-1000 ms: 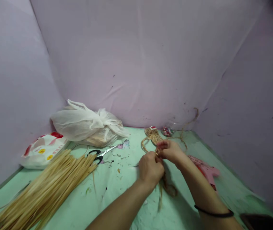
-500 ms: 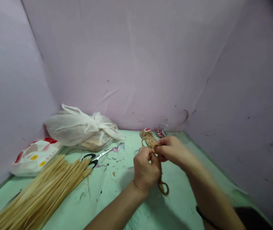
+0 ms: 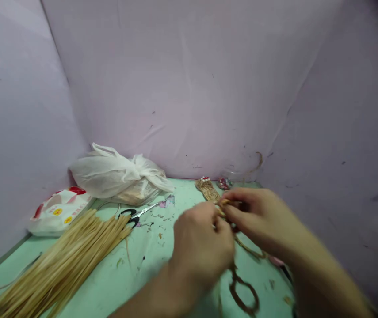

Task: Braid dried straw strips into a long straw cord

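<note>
My left hand is closed in a pinch on a brown twisted cord, its fingertips close to those of my right hand. My right hand pinches the same cord between thumb and forefinger. From below the hands the cord hangs down in a loop, and another strand runs out to the right. Just beyond my fingertips lies a woven straw piece with red and white beads at its far end. Both hands are slightly blurred.
A bundle of straw strips lies at the left, by black-handled scissors. Behind are a white plastic bag and a red-and-white packet. A small bag of beads sits near the back wall.
Both hands look larger and nearer, and the cord loop hangs lower and further right. The straw piece shows more fully beyond my fingers. The whole view has shifted slightly.
</note>
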### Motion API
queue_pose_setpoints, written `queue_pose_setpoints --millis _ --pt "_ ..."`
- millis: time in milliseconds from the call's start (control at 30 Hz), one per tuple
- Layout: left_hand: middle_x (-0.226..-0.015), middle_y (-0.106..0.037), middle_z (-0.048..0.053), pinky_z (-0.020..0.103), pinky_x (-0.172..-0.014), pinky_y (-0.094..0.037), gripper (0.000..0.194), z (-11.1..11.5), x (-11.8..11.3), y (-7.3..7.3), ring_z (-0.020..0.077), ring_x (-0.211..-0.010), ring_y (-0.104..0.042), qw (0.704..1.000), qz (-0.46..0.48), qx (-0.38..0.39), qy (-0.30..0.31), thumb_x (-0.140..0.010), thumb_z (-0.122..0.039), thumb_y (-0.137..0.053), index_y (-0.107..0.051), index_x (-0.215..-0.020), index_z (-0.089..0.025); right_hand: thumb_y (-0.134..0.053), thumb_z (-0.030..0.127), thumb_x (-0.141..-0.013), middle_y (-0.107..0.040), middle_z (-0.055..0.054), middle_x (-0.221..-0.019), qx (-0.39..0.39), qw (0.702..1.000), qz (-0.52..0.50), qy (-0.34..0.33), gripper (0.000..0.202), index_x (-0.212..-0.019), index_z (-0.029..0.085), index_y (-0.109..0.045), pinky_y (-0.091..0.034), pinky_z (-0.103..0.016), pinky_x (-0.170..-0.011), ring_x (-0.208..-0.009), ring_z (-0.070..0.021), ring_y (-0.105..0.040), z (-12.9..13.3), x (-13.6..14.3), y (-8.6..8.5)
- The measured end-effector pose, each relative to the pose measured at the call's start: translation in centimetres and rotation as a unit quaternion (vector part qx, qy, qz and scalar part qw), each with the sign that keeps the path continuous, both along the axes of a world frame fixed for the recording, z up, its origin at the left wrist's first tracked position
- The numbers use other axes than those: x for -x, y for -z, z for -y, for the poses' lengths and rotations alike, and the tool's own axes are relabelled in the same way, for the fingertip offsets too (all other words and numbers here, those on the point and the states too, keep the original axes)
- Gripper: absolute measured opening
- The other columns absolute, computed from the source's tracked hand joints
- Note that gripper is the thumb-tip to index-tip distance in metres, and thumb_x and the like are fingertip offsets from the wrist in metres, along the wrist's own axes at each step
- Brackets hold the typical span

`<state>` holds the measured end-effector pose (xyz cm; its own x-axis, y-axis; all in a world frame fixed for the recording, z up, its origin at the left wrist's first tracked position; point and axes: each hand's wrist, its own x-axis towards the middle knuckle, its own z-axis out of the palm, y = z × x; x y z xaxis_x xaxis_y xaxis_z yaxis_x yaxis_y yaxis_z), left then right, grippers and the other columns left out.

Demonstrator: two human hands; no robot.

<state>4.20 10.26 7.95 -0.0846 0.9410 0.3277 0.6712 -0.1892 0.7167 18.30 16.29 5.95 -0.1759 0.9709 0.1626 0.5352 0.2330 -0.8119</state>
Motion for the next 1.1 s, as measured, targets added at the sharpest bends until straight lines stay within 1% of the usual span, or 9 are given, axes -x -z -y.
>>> queue_pose_setpoints --millis 67,133,233,300,500,633,767,933,1100 --pt "-0.050 -0.049 -0.001 0.023 -0.047 -0.026 0.014 -3.0 1.2 2.6 0.0106 -0.050 -0.042 0.997 -0.028 0.063 -0.035 -0.064 -0.019 -0.042 -0.043 -0.051 -0.019 -0.049 0.018 -0.063 -0.056 0.001 -0.054 0.103 0.993 -0.057 -0.010 0.013 -0.072 0.016 -0.058 -0.043 -0.020 -0.044 -0.048 -0.0113 -0.054 -1.1 3.6 -0.2" --pt "-0.054 -0.054 0.000 0.023 -0.049 -0.028 0.012 -5.6 2.1 5.6 0.0116 -0.054 -0.046 0.991 -0.035 0.120 -0.051 -0.064 -0.019 -0.042 -0.047 -0.053 -0.018 -0.050 0.014 -0.060 -0.054 0.003 -0.052 0.158 0.982 -0.102 0.024 0.020 -0.079 0.014 -0.056 -0.044 -0.022 -0.045 -0.044 -0.0106 -0.052 -3.3 5.7 2.1" --pt "-0.065 -0.060 0.004 0.024 -0.053 -0.031 0.016 -8.2 2.3 9.4 0.0155 -0.063 -0.053 0.982 -0.092 0.142 -0.080 -0.068 -0.021 -0.039 -0.053 -0.061 -0.019 -0.055 0.017 -0.059 -0.057 0.001 -0.055 0.121 0.986 -0.060 0.099 0.028 -0.086 0.013 -0.053 -0.044 -0.023 -0.047 -0.046 -0.0127 -0.054 -6.4 6.4 6.7" --pt "-0.071 -0.062 0.006 0.026 -0.055 -0.033 0.020 -9.2 1.9 10.6 0.0181 -0.067 -0.056 0.977 -0.121 0.150 -0.089 -0.071 -0.024 -0.038 -0.057 -0.066 -0.019 -0.056 0.021 -0.059 -0.061 -0.003 -0.064 0.059 0.988 -0.012 0.143 0.023 -0.081 0.013 -0.056 -0.045 -0.026 -0.054 -0.055 -0.0154 -0.058 -7.2 6.1 8.5" --pt "-0.078 -0.064 0.009 0.028 -0.060 -0.038 0.027 -10.1 0.8 10.8 0.0222 -0.075 -0.059 0.971 -0.161 0.148 -0.094 -0.075 -0.028 -0.036 -0.061 -0.079 -0.018 -0.054 0.022 -0.065 -0.067 -0.008 -0.077 -0.006 0.983 0.063 0.171 0.017 -0.075 0.013 -0.065 -0.042 -0.026 -0.072 -0.073 -0.0178 -0.060 -7.4 5.9 8.6" --pt "-0.084 -0.064 0.012 0.029 -0.064 -0.040 0.031 -10.0 1.0 10.3 0.0238 -0.080 -0.059 0.965 -0.160 0.184 -0.097 -0.076 -0.031 -0.036 -0.062 -0.086 -0.018 -0.049 0.019 -0.071 -0.067 -0.010 -0.077 -0.020 0.982 0.169 0.080 0.020 -0.074 0.013 -0.068 -0.040 -0.024 -0.068 -0.074 -0.0170 -0.059 -8.0 6.0 8.4" --pt "-0.091 -0.063 0.015 0.030 -0.071 -0.041 0.032 -9.8 1.3 9.7 0.0243 -0.088 -0.058 0.954 -0.193 0.211 -0.084 -0.075 -0.030 -0.039 -0.062 -0.091 -0.016 -0.044 0.018 -0.074 -0.065 -0.009 -0.069 -0.026 0.951 0.307 -0.016 0.024 -0.066 0.015 -0.066 -0.035 -0.024 -0.060 -0.067 -0.0162 -0.057 -8.3 5.9 7.9" --pt "-0.090 -0.064 0.014 0.031 -0.069 -0.041 0.031 -9.8 2.2 9.8 0.0246 -0.086 -0.058 0.947 -0.247 0.202 -0.018 -0.072 -0.027 -0.039 -0.063 -0.089 -0.017 -0.038 0.022 -0.078 -0.062 -0.012 -0.087 -0.025 0.944 0.327 -0.020 0.029 -0.078 0.015 -0.066 -0.034 -0.025 -0.062 -0.076 -0.0181 -0.056 -7.4 5.8 7.4" --pt "-0.079 -0.065 0.011 0.026 -0.057 -0.037 0.030 -10.6 3.7 9.8 0.0211 -0.072 -0.058 0.937 -0.278 0.192 0.092 -0.069 -0.026 -0.038 -0.065 -0.076 -0.017 -0.047 0.022 -0.072 -0.057 -0.011 -0.100 -0.023 0.950 0.305 -0.065 0.040 -0.110 0.016 -0.056 -0.035 -0.023 -0.074 -0.091 -0.0187 -0.054 -6.6 4.8 7.8"
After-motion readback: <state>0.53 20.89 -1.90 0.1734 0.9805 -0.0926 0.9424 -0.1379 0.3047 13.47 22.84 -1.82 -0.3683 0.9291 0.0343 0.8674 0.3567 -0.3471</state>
